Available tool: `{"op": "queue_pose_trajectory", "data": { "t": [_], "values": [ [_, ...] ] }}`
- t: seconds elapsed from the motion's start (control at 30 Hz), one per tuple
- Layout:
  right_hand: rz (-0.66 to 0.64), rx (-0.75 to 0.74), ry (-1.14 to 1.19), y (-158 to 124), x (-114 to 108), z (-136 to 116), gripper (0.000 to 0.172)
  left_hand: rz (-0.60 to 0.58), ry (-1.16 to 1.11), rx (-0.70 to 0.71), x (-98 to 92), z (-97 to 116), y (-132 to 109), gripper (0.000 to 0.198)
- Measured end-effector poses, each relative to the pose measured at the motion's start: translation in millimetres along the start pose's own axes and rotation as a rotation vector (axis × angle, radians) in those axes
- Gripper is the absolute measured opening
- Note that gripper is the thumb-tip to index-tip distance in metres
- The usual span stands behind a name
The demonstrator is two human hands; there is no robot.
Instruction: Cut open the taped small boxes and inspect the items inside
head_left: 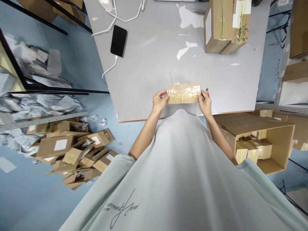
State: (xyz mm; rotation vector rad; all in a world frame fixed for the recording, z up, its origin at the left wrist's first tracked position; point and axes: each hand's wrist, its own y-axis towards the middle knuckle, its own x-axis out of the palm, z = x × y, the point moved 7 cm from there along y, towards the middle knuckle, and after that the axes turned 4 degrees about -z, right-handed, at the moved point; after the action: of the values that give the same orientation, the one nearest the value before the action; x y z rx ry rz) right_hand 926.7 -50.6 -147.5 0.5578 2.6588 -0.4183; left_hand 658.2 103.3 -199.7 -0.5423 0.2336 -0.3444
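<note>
With left fingers (168, 95) and right fingers (199, 94) I grip a taped carton (183, 94). Beyond them, rightward, a box (240, 24) reads "1-1-31".

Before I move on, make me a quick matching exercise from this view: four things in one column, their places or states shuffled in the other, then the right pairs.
Things
1. Taped cardboard item
2. Black device
3. Big open box
4. Pile of opened boxes

Places and states
A. Heaped to the left, off the table
B. Held between the left hand and right hand
C. To the right, with smaller boxes inside
D. Lying on the tabletop, a white cable at its near end

Right pairs: 1-B, 2-D, 3-C, 4-A.
</note>
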Motion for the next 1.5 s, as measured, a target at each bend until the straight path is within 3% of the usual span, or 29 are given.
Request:
{"op": "queue_pose_trajectory", "data": {
  "t": [0.1,0.23,0.4,0.57,0.87,1.0,1.13,1.27,1.5],
  "values": [
    [-0.049,0.081,0.075,9.4,19.1,17.1,0.075,0.028,0.023,0.008,-22.5,-4.1,-6.3,0.041],
    [-0.144,0.169,0.059,19.9,42.7,37.3,0.080,0.070,-0.003,-0.049,-34.2,-24.2,-7.8,0.036],
    [-0.124,0.178,0.026,25.3,37.6,44.8,0.082,0.085,-0.038,-0.043,-34.8,-36.4,-6.4,0.042],
    [-0.103,0.214,0.014,23.2,30.3,46.1,0.087,0.062,-0.029,-0.018,-29.5,-30.2,-4.5,0.040],
    [-0.118,0.149,0.006,17.6,41.0,33.0,0.065,0.004,0.055,-0.024,-21.8,-13.0,-7.1,0.035],
    [-0.091,0.198,0.033,21.1,29.3,39.0,0.058,0.013,0.142,-0.063,-22.5,-7.3,-4.3,0.054],
    [0.046,0.254,0.041,37.3,-15.6,52.3,0.056,0.119,0.353,0.059,-21.7,28.6,10.4,0.071],
    [0.186,0.308,0.098,67.2,-74.7,71.8,0.061,0.042,0.483,0.298,19.3,84.1,44.2,0.062],
    [0.360,0.387,0.267,157.8,-149.7,110.4,0.090,-0.147,0.512,0.367,148.9,154.9,131.7,0.067]
  ]
}}
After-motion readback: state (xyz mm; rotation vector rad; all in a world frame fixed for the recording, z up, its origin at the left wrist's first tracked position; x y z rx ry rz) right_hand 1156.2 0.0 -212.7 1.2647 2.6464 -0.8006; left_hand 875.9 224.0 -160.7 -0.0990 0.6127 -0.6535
